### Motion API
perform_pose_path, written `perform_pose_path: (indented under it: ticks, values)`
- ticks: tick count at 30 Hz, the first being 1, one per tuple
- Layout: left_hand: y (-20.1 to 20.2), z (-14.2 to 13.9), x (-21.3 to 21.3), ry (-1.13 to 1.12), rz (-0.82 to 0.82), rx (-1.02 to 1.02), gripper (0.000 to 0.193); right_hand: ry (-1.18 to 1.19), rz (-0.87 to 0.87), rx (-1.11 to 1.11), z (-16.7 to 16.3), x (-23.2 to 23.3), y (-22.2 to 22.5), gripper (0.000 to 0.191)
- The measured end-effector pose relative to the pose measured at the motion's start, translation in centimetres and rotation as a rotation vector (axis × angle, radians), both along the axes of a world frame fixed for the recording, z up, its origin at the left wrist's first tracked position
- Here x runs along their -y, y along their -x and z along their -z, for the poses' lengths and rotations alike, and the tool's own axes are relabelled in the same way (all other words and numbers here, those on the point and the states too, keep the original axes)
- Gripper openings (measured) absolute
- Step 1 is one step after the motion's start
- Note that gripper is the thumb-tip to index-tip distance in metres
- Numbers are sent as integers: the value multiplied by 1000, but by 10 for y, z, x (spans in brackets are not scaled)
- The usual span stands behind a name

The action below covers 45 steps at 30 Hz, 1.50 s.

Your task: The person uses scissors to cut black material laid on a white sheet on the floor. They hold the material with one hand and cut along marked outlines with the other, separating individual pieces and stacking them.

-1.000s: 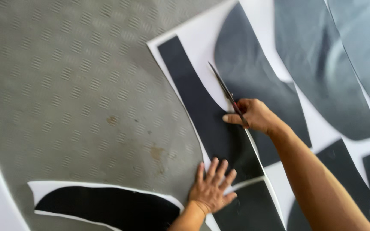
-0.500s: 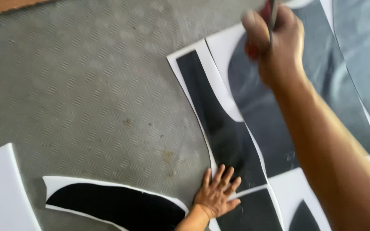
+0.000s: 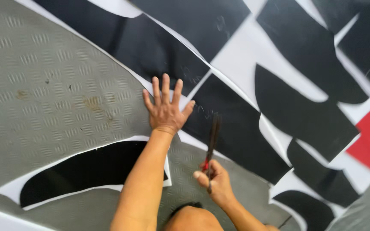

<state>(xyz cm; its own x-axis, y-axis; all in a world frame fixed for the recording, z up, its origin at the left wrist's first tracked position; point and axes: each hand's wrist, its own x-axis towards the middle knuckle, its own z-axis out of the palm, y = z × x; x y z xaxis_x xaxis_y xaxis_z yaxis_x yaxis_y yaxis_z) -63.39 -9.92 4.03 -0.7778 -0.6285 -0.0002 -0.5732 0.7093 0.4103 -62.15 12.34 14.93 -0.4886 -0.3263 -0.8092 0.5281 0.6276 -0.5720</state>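
My left hand [image 3: 166, 112] flat, splayed on the white sheet [image 3: 236, 64]; right hand [image 3: 216, 183] gripping scissors [image 3: 213, 139]. Risk: sheet slides, blades wander into a black shape [image 3: 232, 137].

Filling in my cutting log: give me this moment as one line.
left hand: flat, fingers spread, on white sheet edge | right hand: grips scissors, blades on sheet | floor: grey tread plate

We have a single view, from a camera worn on the head, looking steeply down and close over our own arms. It faces the grey embossed metal floor [image 3: 43, 98] and the white sheet printed with curved black shapes [image 3: 287, 102], which fill the frame edge to edge. No second view overlaps it.
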Motion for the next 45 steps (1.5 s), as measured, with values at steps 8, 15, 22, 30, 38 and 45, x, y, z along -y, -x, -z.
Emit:
perform_pose_path:
  ticks: [8,15,22,30,38,45]
  values:
    - [-38,-10,70,90,207,-28,43,149,-40,443,1,4,-83,38]
    - [-68,7,87,131,231,43,50,170,49,367,9,87,-112,44]
    - [-80,9,89,121,207,66,48,37,252,177,17,149,-128,52]
    - [-76,7,91,170,204,48,49,-23,432,163,22,170,-121,47]
    - [-74,1,95,141,196,7,49,-37,448,55,33,180,-106,43]
    - [-75,4,95,149,193,34,49,-26,498,57,42,179,-81,45]
